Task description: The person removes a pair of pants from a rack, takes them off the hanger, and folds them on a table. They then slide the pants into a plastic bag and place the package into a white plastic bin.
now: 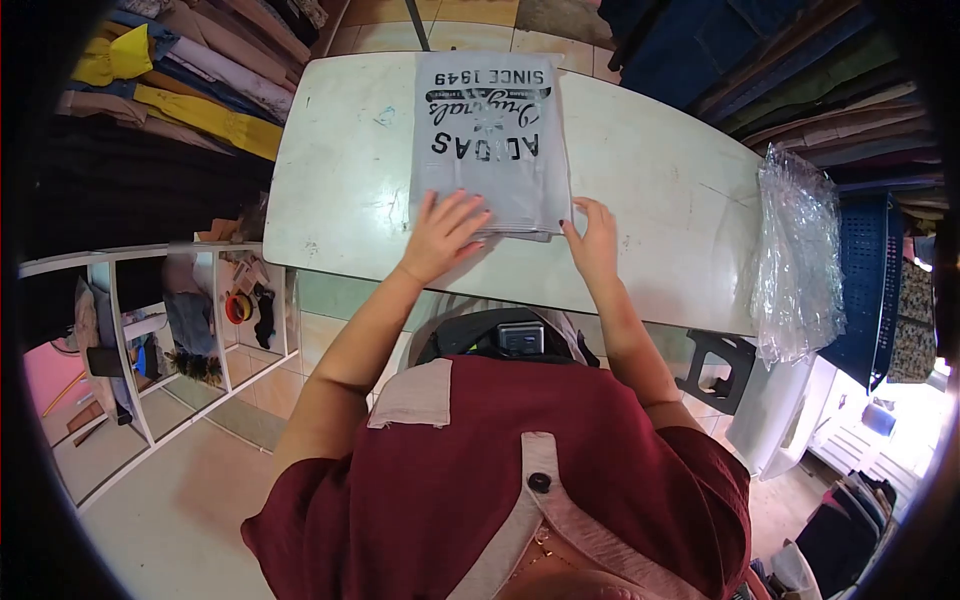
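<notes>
A folded grey printed garment in a clear plastic bag (pixel 490 185) lies flat on the white table (pixel 340 190). Its black lettering, "ADIDAS Originals SINCE 1949", appears upside down from my side. My left hand (pixel 445 238) rests on the near left part of the bag, fingers spread and flat. At the near right corner, my right hand (pixel 594 238) touches the bag's edge with thumb and fingertips, the fingers extended and apart. The layers at the near edge are slightly uneven.
Clear plastic bags (pixel 795 260) hang over the table's right end, beside a dark blue basket (pixel 865 280). Clothes (pixel 210 125) line the left side, with more hanging clothes (pixel 810 90) on the right. A white-framed shelf (pixel 150 430) stands at lower left.
</notes>
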`<action>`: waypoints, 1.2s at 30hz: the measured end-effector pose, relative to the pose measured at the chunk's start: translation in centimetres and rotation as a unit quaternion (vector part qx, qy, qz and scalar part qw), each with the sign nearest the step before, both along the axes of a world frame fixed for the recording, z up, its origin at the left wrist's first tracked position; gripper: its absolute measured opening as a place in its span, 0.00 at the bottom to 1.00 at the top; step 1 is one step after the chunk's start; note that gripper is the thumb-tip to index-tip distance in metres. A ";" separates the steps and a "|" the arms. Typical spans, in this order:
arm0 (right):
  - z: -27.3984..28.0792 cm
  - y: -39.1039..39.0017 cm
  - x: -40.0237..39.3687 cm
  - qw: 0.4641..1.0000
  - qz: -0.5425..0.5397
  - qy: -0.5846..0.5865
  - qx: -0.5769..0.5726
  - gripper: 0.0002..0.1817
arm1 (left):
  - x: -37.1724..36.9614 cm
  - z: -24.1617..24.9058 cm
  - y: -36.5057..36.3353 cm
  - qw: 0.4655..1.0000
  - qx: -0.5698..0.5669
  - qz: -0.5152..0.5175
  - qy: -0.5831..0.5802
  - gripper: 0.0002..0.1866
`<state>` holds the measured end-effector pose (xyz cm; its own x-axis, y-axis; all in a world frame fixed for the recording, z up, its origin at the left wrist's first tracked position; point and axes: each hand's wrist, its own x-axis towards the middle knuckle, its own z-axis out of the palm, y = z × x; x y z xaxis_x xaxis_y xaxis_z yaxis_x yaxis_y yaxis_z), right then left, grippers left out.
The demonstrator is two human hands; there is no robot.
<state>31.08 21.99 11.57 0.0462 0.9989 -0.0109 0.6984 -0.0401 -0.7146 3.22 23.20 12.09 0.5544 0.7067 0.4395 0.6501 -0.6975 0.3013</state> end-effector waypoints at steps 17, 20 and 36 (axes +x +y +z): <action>-0.4 1.3 -5.0 0.954 0.178 -0.119 0.210 0.24 | -3.5 -1.7 -0.9 0.981 -0.055 0.152 -0.111 0.12; -0.5 1.2 -5.3 0.956 0.159 -0.129 0.210 0.24 | -2.8 -0.7 -0.7 0.954 -0.032 0.237 -0.178 0.14; -0.4 -0.2 -0.8 0.972 0.093 -0.052 0.207 0.25 | -4.1 1.3 -0.7 0.983 -0.077 0.162 -0.040 0.23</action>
